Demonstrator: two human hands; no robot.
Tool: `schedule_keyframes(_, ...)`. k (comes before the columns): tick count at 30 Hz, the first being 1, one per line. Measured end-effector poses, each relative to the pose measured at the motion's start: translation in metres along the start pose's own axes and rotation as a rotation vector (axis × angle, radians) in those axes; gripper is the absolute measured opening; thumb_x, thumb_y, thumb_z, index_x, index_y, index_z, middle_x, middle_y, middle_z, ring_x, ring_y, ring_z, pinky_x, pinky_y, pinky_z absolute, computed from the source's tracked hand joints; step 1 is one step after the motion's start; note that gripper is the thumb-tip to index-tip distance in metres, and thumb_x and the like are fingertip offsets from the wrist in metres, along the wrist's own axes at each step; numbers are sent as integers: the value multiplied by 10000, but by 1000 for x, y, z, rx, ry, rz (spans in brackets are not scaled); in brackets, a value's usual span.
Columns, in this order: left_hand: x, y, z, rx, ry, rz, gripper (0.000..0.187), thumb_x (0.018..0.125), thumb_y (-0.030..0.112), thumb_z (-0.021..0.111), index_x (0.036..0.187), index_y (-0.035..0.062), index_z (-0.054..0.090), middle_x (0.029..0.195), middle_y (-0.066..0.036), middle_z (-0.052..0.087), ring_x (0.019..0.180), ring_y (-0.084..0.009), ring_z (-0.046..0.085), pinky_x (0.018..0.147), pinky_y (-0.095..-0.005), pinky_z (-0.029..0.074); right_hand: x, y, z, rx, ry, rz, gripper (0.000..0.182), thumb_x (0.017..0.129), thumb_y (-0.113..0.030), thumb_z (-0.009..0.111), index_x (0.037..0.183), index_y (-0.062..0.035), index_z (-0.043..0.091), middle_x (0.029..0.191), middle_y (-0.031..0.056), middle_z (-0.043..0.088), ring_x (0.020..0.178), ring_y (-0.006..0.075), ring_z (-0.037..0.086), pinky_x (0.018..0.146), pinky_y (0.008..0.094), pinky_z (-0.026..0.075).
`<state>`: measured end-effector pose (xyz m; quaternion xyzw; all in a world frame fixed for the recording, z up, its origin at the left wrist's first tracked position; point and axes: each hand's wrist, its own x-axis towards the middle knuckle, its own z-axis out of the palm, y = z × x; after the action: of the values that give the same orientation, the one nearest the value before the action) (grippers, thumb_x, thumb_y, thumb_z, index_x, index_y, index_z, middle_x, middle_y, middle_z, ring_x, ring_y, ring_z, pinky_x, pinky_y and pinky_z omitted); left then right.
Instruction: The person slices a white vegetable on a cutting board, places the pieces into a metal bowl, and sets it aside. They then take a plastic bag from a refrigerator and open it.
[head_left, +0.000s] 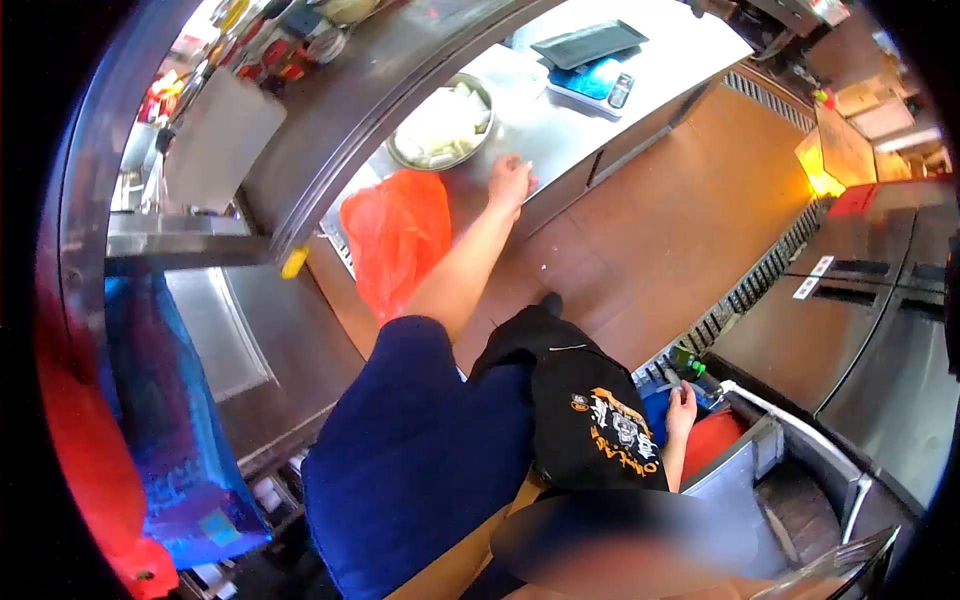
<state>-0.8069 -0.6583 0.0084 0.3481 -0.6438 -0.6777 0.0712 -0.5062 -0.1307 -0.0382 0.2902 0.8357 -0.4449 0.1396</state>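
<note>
Two hands are in view, well apart. The left hand (510, 182) lies released on the steel bench (560, 130), fingers spread and grasping nothing, at the bench's front edge. Just beside it stands a metal bowl (432, 165) filled with white pieces (440, 125). An orange bag (395, 235) hangs over the bench edge next to the bowl, on the near side of the arm. Farther along the bench are a scale (590, 80) and a black tray (588, 42). The right hand (682, 408) is held low at the person's side, above a red bin (715, 440). Its fingers curl near a small green object (690, 365); whether they grasp it cannot be told.

Likely hazards: the body twists between bench and bin, so weight probably rests on the left hand. A slip of the palm on smooth steel could knock the bowl and scatter the pieces onto the floor (650, 230). The forearm passes close to the bag and could drag it off the edge. The green object, if loosely held, could drop into the bin.
</note>
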Motion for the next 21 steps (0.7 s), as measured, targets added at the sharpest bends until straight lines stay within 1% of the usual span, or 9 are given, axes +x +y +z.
schedule_keyframes(3,93,9,35,660,104,348,638,866,157,563,1437,-10,333,1004,-256,697,895,-338,714,827,-481,540,-21,50,8,-30,-20,34,386,937,-165,664,1283,-1,612,977,82,664,850,171,597,800,303,490)
schedule_keyframes(6,132,35,45,925,41,196,643,874,192,551,1440,8,307,1095,-285,680,1045,-404,673,893,-522,510,-64,42,16,-45,-20,136,380,935,-165,668,1273,1,617,994,102,679,861,182,603,809,317,493)
schedule_keyframes(8,145,19,49,1083,165,217,508,903,263,611,1314,19,438,1045,-259,691,1051,-415,654,889,-504,504,-83,68,26,-64,-10,122,372,937,-160,668,1268,4,619,932,83,675,828,169,604,780,307,502)
schedule_keyframes(9,140,16,52,1084,157,223,508,903,263,611,1314,19,438,1045,-259,691,1051,-415,654,889,-504,504,-90,75,31,178,-47,334,394,921,-178,694,1265,2,624,910,72,668,817,158,605,780,299,506)
schedule_keyframes(11,89,28,51,968,96,394,277,934,224,574,1129,30,539,1042,-255,684,1035,-422,651,891,-521,500,-92,156,46,189,-66,138,418,907,-207,713,1259,0,628,890,64,658,790,157,597,760,301,502)
schedule_keyframes(16,-43,-15,39,778,31,803,244,939,285,627,886,57,559,845,-159,624,824,-406,606,726,-530,463,-96,66,42,-34,-12,89,376,915,-184,665,1240,4,632,944,114,687,836,186,641,797,310,514)
schedule_keyframes(18,-120,-24,39,774,-165,911,202,926,233,644,866,61,557,838,-149,569,779,-403,587,669,-505,467,-76,77,44,18,59,-100,348,926,-165,647,1231,2,633,1020,138,701,888,183,659,814,319,526)
schedule_keyframes(20,-172,-33,55,778,-502,952,116,897,174,663,903,78,597,854,-143,572,757,-384,602,646,-477,490,-71,-4,22,297,-63,150,377,970,-130,604,1323,-1,577,1194,76,655,978,144,611,865,284,503)
schedule_keyframes(21,-197,-31,71,786,-667,999,116,913,165,658,894,69,594,848,-139,582,749,-380,609,637,-452,491,-67,-9,22,511,-17,26,426,995,-178,594,1391,-37,528,1220,45,638,1010,139,609,874,287,499)
